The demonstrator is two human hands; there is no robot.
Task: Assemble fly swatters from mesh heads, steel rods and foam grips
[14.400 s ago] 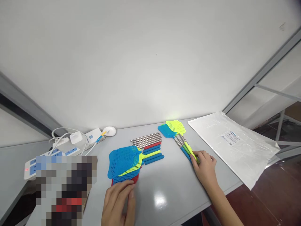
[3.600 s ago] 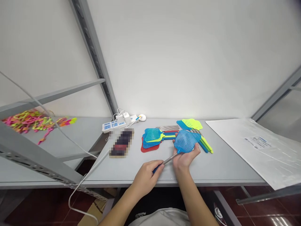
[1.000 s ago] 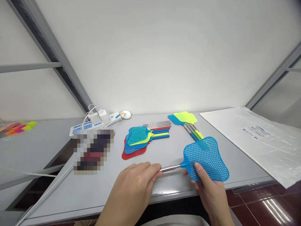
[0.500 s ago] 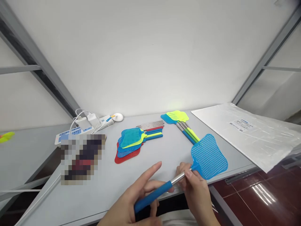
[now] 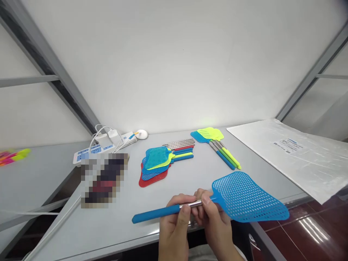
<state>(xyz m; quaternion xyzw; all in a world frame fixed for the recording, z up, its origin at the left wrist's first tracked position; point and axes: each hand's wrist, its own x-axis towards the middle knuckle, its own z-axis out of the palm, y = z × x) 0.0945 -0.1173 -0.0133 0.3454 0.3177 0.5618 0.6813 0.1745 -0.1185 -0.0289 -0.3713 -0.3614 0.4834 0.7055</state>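
A blue fly swatter (image 5: 244,197) with a mesh head lies across both hands above the desk's front edge. My left hand (image 5: 178,221) is closed around its metal shaft, where the blue handle begins. Close by, my right hand (image 5: 210,214) pinches the shaft just below the head. The head points right and the handle points left. Beyond my hands a fanned stack of blue, yellow and red fly swatters (image 5: 154,177) rests on the desk, beside several bare metal rods (image 5: 179,143). Farther right lies a second group of yellow and blue swatters (image 5: 210,134).
Power strips (image 5: 95,150) with white chargers and cables lie at the back left. A blurred-out item (image 5: 104,181) is in front of them. At the right, a white plastic-wrapped package (image 5: 288,145) overhangs the desk (image 5: 114,228). Metal frame bars stand on both sides.
My left hand has moved from the handle up to the shaft and closed around it. The swatter has turned closer to level, its head lower and farther right.
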